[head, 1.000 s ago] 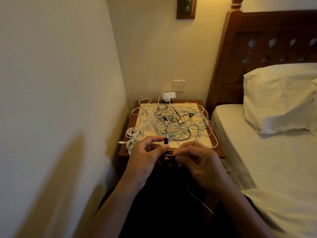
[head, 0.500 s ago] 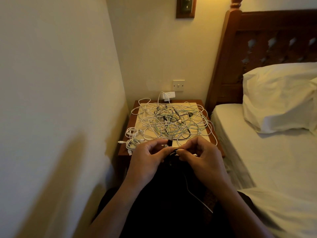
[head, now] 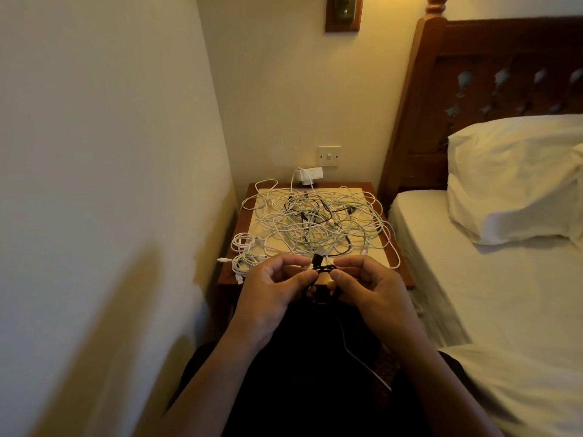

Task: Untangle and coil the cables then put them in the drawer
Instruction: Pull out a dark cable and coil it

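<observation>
A tangled heap of white, pale green and black cables (head: 318, 222) covers the top of the wooden nightstand (head: 405, 272). Two small white coils (head: 243, 242) lie at its front left corner. In front of the nightstand my left hand (head: 271, 294) and my right hand (head: 369, 288) both pinch a small coiled black cable (head: 320, 272), its plug sticking up between my fingers. A thin white cable (head: 362, 362) trails down over my dark lap. The drawer is hidden behind my hands.
A white charger (head: 310, 175) sits at the back of the nightstand under a wall switch (head: 329, 156). A wall runs close on the left. The bed with white sheet (head: 504, 304), pillow (head: 517, 178) and wooden headboard stands on the right.
Both hands have risen a little toward the nightstand's front edge, and the black cable is gathered tighter between them.
</observation>
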Available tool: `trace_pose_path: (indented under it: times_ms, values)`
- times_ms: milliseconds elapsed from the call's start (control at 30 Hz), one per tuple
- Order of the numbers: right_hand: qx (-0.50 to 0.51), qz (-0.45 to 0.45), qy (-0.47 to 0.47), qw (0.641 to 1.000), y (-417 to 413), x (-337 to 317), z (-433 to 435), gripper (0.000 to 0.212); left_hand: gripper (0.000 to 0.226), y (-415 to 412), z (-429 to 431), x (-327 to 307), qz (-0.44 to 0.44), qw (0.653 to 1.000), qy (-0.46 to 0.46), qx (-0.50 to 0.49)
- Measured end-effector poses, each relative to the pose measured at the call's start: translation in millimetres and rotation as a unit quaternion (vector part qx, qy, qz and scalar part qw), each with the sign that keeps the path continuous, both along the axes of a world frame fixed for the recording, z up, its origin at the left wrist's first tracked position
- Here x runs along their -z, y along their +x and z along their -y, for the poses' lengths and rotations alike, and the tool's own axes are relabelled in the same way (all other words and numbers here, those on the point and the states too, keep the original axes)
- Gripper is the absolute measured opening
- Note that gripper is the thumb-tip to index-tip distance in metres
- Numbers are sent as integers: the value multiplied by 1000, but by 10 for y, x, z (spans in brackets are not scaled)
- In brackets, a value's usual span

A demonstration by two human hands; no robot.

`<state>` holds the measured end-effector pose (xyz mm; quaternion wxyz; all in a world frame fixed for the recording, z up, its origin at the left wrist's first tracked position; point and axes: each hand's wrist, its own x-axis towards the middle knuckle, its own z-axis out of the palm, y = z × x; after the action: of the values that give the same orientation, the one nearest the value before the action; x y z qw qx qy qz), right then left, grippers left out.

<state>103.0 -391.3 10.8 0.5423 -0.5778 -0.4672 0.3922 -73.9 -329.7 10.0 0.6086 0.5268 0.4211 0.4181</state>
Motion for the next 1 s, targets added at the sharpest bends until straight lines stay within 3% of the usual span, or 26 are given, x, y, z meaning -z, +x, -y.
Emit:
trace_pose_path:
  times_ms: [200, 333, 500, 567, 700, 800, 867, 1000]
  values:
    - [19, -10, -2, 1000, 20, 23, -11, 16, 30, -12, -28, 98, -156, 982, 74, 83]
    - [-7, -12, 1, 1000, -36, 16, -24, 25, 20, 26, -15, 102, -290, 936, 197, 23]
    - [-55, -13, -52, 997, -58, 93, -66, 48, 13, 19, -20, 116, -255, 945, 198, -55]
    - [-58, -14, -69, 996, -68, 120, -74, 39, 15, 12, -18, 131, -224, 957, 177, -60]
    - [-22, 19, -40, 999, -79, 138, -82, 27, 17, 33, 15, 168, -271, 939, 204, -51]
    - [6, 24, -32, 999, -75, 148, -102, 26, 8, 25, -5, 197, -256, 960, 116, -15]
    - [17, 10, -33, 999, -60, 155, -107, 25, 10, -11, -53, 199, -173, 984, -14, 29]
    - [13, -1, -35, 999, -52, 182, -90, 27, 16, -153, -105, 178, -23, 976, -188, 105]
